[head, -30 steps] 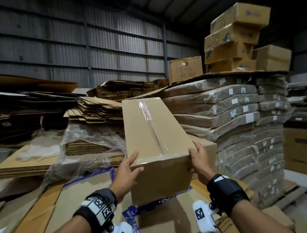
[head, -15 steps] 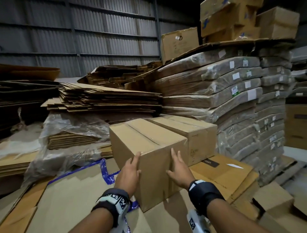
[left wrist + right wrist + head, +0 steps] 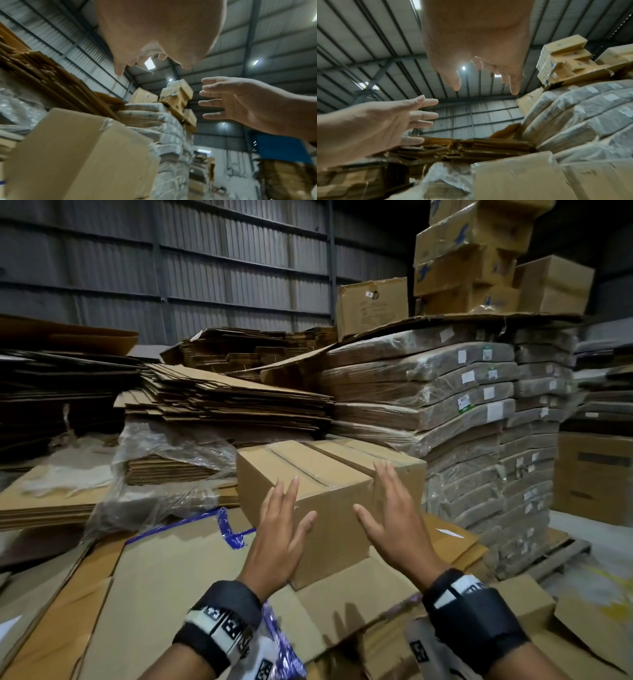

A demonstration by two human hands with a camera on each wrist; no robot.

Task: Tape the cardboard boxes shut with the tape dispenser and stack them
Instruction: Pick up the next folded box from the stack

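left hand [image 3: 279, 534]: fingers spread straight, holds nothing, just off box's near face
right hand [image 3: 394, 522]: same, empty, at 3 o'clock
taped box [image 3: 329, 505]: on flat cardboard [image 3: 171, 577], second box [image 3: 394, 460] touching at 1 o'clock

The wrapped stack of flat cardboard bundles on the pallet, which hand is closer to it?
Right. The right hand is open beside the bundle stack; the left hand is farther away.

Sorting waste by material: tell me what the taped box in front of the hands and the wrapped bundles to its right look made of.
Taped box: brown corrugated cardboard, matte, with a glossy clear strip, likely plastic tape, along its top seam. Wrapped bundles: what looks like flat brown cardboard in clear, wrinkled, shiny film, probably plastic, bearing small white labels.
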